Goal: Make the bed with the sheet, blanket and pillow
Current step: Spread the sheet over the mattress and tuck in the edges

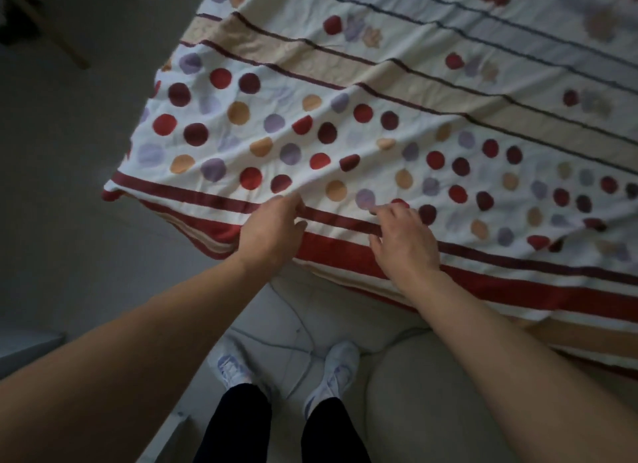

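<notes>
at six o'clock, nearest the camera, two white shoes (234,366) stand on a pale tiled floor (297,310), with a pale rounded cushion (431,393) at four o'clock. just beyond, both bare arms reach to the near hem of the spotted sheet (345,83). the left hand (272,231) sits at the red-striped border, its fingers (293,202) curled and clamped on a ridge of the cloth, which runs off toward two o'clock. the right hand (404,241) lies just beside it at three o'clock, fingers (383,210) apart and resting flat on the dots. the sheet spreads from the fingers out to twelve and two o'clock, lightly wrinkled, its corner hanging at nine o'clock. a wooden leg (65,45) shows at eleven o'clock.
</notes>
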The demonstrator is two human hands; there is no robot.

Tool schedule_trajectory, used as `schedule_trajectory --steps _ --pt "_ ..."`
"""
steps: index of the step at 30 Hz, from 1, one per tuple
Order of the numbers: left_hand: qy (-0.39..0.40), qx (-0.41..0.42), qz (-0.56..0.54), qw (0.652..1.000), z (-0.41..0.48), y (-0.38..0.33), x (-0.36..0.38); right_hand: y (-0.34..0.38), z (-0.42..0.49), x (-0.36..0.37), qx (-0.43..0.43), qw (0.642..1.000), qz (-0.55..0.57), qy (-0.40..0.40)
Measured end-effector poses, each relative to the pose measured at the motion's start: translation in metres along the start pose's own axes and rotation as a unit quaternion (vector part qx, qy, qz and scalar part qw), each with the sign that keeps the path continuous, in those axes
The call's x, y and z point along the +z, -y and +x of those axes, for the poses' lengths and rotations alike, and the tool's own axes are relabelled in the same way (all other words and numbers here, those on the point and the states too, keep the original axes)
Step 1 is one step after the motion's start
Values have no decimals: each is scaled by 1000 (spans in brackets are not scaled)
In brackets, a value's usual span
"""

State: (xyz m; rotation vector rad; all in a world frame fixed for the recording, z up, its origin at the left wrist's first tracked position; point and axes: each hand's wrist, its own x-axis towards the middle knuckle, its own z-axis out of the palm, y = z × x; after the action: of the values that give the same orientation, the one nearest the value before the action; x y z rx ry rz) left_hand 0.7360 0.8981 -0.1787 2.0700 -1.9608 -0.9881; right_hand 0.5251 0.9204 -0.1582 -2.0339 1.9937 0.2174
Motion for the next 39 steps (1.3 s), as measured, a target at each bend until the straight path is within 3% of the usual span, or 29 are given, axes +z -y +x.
schedule_trajectory --steps 8,12,22,30,39 --pt "66 149 96 982 -13 -67 78 -86 -47 41 61 998 31 6" --pt "41 202 170 964 -14 -79 96 -103 -47 54 46 997 54 -15" --pt "33 199 156 967 -11 -88 105 -112 -45 55 31 994 104 -32" --pt "79 189 136 969 -41 -109 110 -127 -76 50 86 989 123 0" --pt "90 268 162 945 -55 -137 117 -155 -123 40 142 981 129 3"
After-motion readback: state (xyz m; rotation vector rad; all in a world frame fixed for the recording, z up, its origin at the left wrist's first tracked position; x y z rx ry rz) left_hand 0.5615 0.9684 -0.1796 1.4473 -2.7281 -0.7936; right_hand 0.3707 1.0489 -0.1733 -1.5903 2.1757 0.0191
